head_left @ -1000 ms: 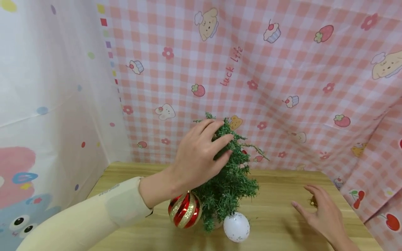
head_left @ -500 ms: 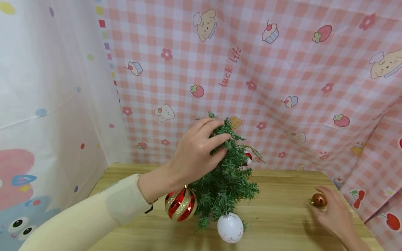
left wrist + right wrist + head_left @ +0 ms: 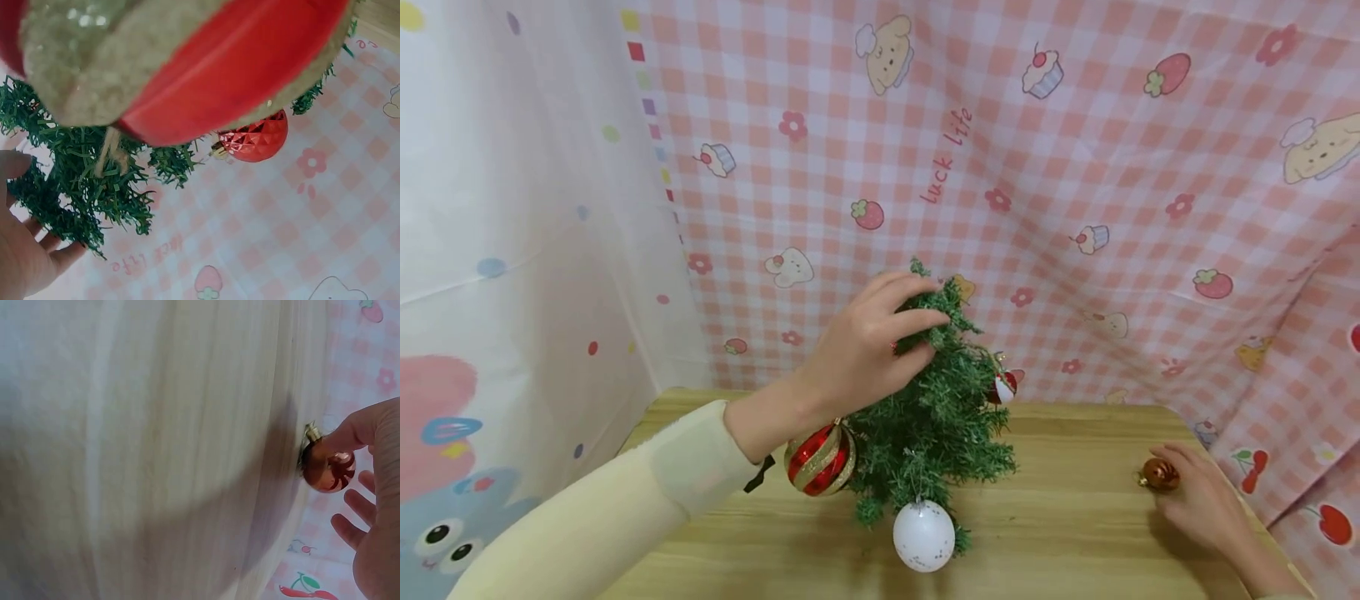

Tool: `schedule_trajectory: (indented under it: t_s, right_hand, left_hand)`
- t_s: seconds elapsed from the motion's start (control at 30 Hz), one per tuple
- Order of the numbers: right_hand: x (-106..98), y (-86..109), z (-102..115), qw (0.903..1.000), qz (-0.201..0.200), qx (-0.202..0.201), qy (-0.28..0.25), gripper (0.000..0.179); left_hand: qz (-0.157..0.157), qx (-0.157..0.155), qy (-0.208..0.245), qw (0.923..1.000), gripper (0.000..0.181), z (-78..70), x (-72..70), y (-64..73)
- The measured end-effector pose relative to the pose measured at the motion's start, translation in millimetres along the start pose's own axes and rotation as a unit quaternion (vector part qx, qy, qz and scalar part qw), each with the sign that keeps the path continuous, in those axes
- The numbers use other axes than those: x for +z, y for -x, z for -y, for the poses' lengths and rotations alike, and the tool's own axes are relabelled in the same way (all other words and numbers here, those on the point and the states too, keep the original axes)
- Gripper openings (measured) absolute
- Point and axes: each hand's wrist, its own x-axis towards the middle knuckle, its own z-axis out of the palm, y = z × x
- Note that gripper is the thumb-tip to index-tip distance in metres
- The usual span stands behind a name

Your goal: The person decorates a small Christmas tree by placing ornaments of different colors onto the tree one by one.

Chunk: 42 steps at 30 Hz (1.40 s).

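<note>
A small green Christmas tree (image 3: 936, 417) stands on the table, its top gripped by my left hand (image 3: 865, 346) with the fingers curled round it. Below that wrist hangs a large red and gold striped Christmas ball (image 3: 822, 460), which fills much of the left wrist view. A white speckled ball (image 3: 923, 536) hangs at the front, and a red and white ball (image 3: 1003, 387) at the right. A faceted red ball (image 3: 259, 140) shows behind the striped one. At the right, my right hand (image 3: 1206, 507) pinches a shiny copper ball (image 3: 1161, 475) with a gold cap.
The wooden table (image 3: 1075, 517) has its right edge just beyond my right hand. A pink checked cloth (image 3: 1075, 150) hangs behind it, and a white patterned cloth (image 3: 550, 208) hangs on the left.
The tree has turned in my left hand: the front balls have shifted left and the red and white one has come into view at right. My right hand has taken hold of the copper ball.
</note>
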Motion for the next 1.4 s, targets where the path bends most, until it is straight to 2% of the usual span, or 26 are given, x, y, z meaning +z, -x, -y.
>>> schedule_trajectory:
  t_s: [0.27, 0.43, 0.7, 1.07, 1.4]
  right_hand:
    - [-1.2, -6.7, -11.4, 0.9956, 0.084, 0.036, 0.018, 0.066]
    - [-2.8, -8.4, -13.0, 0.9915, 0.111, 0.065, 0.023, 0.064]
    - [0.2, -3.6, -16.4, 0.9954, 0.075, 0.055, 0.025, 0.058]
    - [1.0, -2.4, -15.9, 0.9956, 0.066, 0.066, 0.002, 0.057]
    - [-4.2, -4.9, -6.5, 0.9924, 0.077, 0.095, -0.012, 0.058]
  left_hand:
    - [0.015, 0.019, 0.050, 0.9985, 0.026, 12.1, -1.0, -1.4]
    - [0.029, 0.031, 0.066, 0.9969, 0.026, 17.4, -3.7, -2.4]
    - [0.037, 0.040, 0.071, 0.9960, 0.027, 23.0, -4.1, -1.7]
    - [0.038, 0.042, 0.105, 0.9928, 0.027, 30.1, -5.6, -0.9]
    - [0.037, 0.026, 0.157, 0.9865, 0.026, 33.2, -4.3, -3.7]
